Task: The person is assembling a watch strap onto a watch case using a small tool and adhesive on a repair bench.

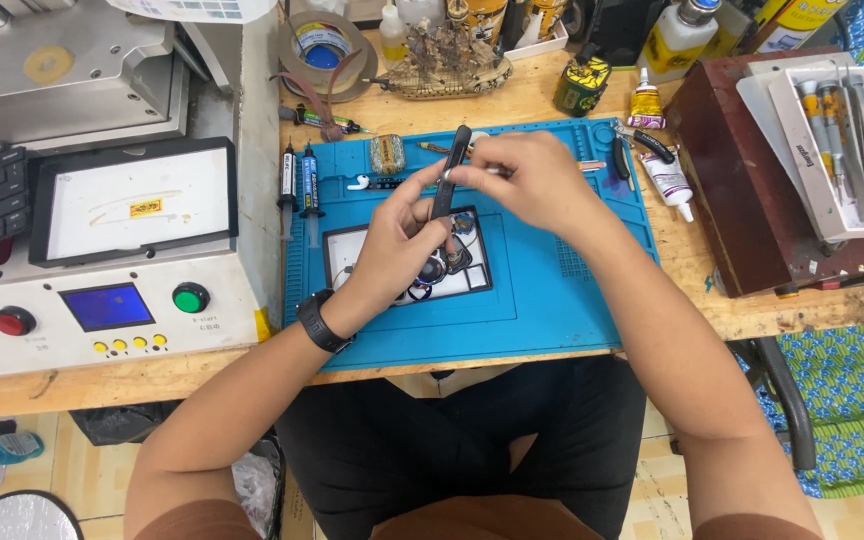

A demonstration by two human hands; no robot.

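My left hand [399, 238] and my right hand [527, 172] meet above a blue work mat [552, 290] on a wooden bench. The left hand grips black tweezers [449, 172] that point up and away. The fingertips of my right hand pinch a small silvery part [449, 174] against the tweezers' shaft. Under my left hand lies a small white-faced device with a black frame [347, 250], with small round parts and coloured wires [442, 268] on it. A black watch sits on my left wrist.
A white machine [112, 300] with red and green buttons and a small screen stands at the left. Syringes [298, 180], a white earbud [357, 183], glue tubes [668, 180], tape rolls [320, 45], bottles and a ship model [447, 60] line the mat's far edge. A brown box with a tool tray [832, 140] sits right.
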